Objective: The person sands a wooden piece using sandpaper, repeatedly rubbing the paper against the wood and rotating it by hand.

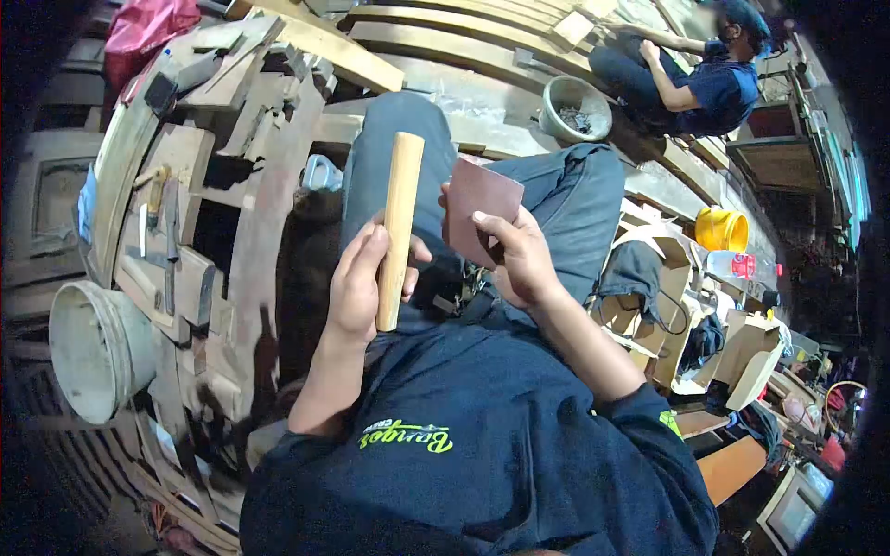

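Left hand [352, 287] cradling a pale wooden rod [401, 222] above trousered legs [579, 208], right hand [528, 264] pinching a reddish-brown sandpaper sheet [484, 196] just beside it; the rod might slip if its seemingly loose finger hold slackens.

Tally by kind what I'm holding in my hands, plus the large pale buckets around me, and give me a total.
Wooden rod, in the left hand: 1
Reddish-brown sheet, in the right hand: 1
Large pale buckets: 2
Total: 4
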Motion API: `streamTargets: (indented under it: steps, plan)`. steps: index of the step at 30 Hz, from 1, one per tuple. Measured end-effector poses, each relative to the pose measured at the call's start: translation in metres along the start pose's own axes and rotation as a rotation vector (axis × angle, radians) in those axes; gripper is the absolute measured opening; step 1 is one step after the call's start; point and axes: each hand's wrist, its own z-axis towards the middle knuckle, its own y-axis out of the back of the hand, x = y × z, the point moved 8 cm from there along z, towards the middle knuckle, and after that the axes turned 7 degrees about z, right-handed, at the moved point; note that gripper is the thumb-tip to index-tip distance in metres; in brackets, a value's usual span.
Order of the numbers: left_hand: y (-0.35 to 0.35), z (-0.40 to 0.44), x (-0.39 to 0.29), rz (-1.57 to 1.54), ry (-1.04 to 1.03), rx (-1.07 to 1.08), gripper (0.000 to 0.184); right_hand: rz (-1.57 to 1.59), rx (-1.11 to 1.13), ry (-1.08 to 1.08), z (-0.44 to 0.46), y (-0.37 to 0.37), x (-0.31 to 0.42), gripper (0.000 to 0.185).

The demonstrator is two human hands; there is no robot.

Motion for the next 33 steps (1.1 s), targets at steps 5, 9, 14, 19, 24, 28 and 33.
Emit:
streamTargets:
  steps: [5, 9, 14, 19, 24, 28, 33]
  plan:
    - [-0.002, 0.003, -0.006, 0.062, -0.029, -0.07, 0.044, -0.031, 0.045, 0.078, 0.005, -0.016, 0.021, 0.047]
    - [-0.009, 0.003, -0.013, 0.087, -0.028, -0.052, 0.037, -0.023, -0.046, 0.13, 0.003, -0.013, 0.026, 0.036]
    - [-0.014, 0.005, -0.015, 0.253, -0.103, -0.07, 0.032, -0.08, -0.086, 0.147, -0.012, -0.012, 0.018, 0.027]
    - [-0.016, 0.006, -0.016, 0.263, -0.127, -0.1, 0.033, -0.024, -0.079, 0.265, -0.02, -0.01, 0.032, 0.026]
    - [-0.024, 0.005, -0.024, 0.414, -0.211, -0.104, 0.035, -0.061, -0.072, 0.417, -0.025, -0.019, 0.046, 0.026]
    - [-0.031, 0.002, -0.029, 0.55, -0.404, -0.146, 0.037, -0.11, -0.051, 0.417, -0.027, -0.015, 0.041, 0.025]
    - [-0.028, 0.005, -0.029, 0.571, -0.479, -0.169, 0.036, -0.13, -0.016, 0.44, -0.029, -0.022, 0.038, 0.022]
